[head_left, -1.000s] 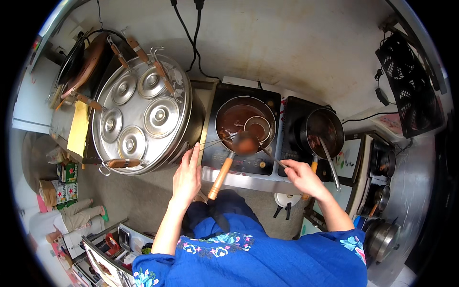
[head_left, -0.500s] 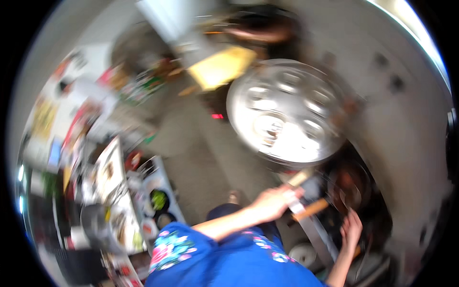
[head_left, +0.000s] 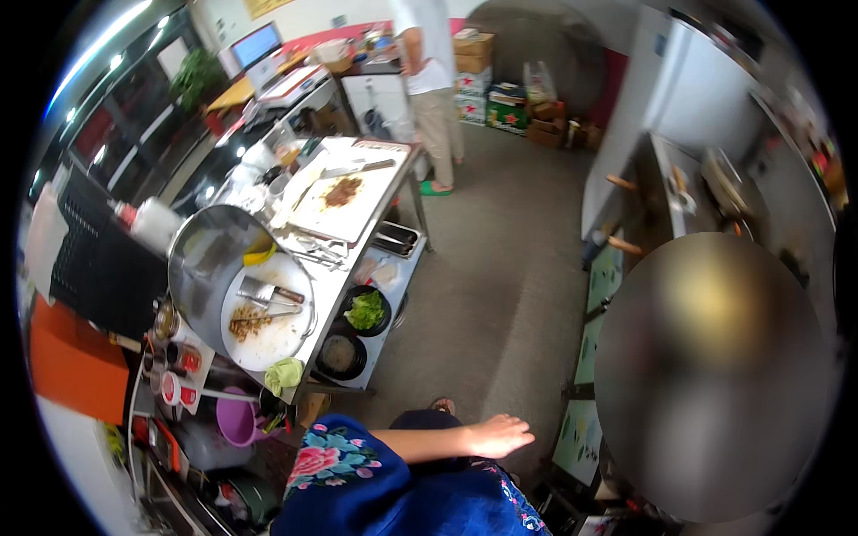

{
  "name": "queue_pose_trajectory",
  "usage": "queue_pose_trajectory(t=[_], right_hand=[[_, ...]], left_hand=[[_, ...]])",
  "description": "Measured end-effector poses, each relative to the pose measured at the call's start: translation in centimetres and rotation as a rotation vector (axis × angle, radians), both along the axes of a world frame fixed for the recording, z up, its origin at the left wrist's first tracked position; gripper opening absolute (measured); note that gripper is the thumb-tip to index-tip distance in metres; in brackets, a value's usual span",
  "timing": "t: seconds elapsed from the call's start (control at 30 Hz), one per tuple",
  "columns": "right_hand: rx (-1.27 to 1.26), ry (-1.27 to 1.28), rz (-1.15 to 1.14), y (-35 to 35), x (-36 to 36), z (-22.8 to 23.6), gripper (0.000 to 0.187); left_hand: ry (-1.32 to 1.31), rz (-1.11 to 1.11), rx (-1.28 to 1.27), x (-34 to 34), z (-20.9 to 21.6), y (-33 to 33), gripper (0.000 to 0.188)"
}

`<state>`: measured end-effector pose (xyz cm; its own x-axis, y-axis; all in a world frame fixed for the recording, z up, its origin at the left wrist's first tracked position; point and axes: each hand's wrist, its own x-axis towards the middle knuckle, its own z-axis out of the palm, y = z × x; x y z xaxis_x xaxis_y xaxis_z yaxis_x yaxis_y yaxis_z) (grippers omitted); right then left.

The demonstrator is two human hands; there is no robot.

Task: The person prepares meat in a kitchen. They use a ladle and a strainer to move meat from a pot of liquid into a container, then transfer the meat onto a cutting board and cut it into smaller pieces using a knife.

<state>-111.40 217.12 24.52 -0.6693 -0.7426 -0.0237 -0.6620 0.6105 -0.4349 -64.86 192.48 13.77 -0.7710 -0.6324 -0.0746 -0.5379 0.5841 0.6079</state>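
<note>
Grey floor (head_left: 500, 268) takes up most of what I see, running from my feet to the far wall, where another person (head_left: 433, 80) stands by stacked boxes. On the left is the long steel table (head_left: 404, 192), and on the right the counter (head_left: 657, 170) with two wooden handles (head_left: 623, 183) sticking out toward the aisle. Going down in size on the table: a big steel pan (head_left: 201, 255) at the near end, then the white board (head_left: 340, 210) farther off with a small heap of chopped brown food on it, then the white plate (head_left: 277, 335) leaning against the pan, carrying a metal scraper and some scraps. On the shelf below sit a black bowl (head_left: 365, 311) of greens and a second dark bowl (head_left: 340, 355), with a green cloth (head_left: 284, 373) at the near corner. My left hand (head_left: 500, 436) hangs out over the floor between table and counter, fingers loose and spread, holding nothing and touching nothing; the counter is nearest to it, the bowls well apart to the left. My right hand is out of sight, so I can't tell its grip. As I judge it, chopping and plating look partly done, the greens are unused, and nothing is in hand right now.
</note>
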Motion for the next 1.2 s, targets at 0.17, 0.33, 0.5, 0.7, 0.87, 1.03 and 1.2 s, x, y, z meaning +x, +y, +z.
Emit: queue_pose_trajectory(t=[0.17,0.33,0.5,0.7,0.87,1.03,1.2], right_hand=[[0.238,-0.047,0.492,-19.8,16.6,4.0,0.028],[0.181,-0.047,1.02,-37.7,31.5,-0.3,0.024],[0.317,-0.176,1.268,-52.4,45.7,-1.6,0.024],[0.113,-0.26,1.713,-72.2,67.3,-12.1,0.026],[-0.246,-0.039,1.887,-81.9,87.9,-17.5,0.031],[-0.135,0.217,2.102,-87.0,99.6,-19.3,0.031],[-0.037,0.268,2.176,-88.7,102.9,-20.5,0.033]], left_hand=[[-0.105,0.217,-0.046,13.2,-0.1,-4.8,0.026],[0.038,0.462,-0.093,20.1,0.3,-9.0,0.024],[0.188,0.799,0.01,25.9,0.1,-13.0,0.02],[-0.021,1.134,-0.063,33.7,-2.3,-19.0,0.025],[-0.134,1.439,0.073,38.9,0.0,-25.9,0.029],[-0.046,1.679,0.136,39.7,1.3,-29.3,0.03],[-0.087,1.775,0.175,40.2,-0.3,-29.0,0.029]])
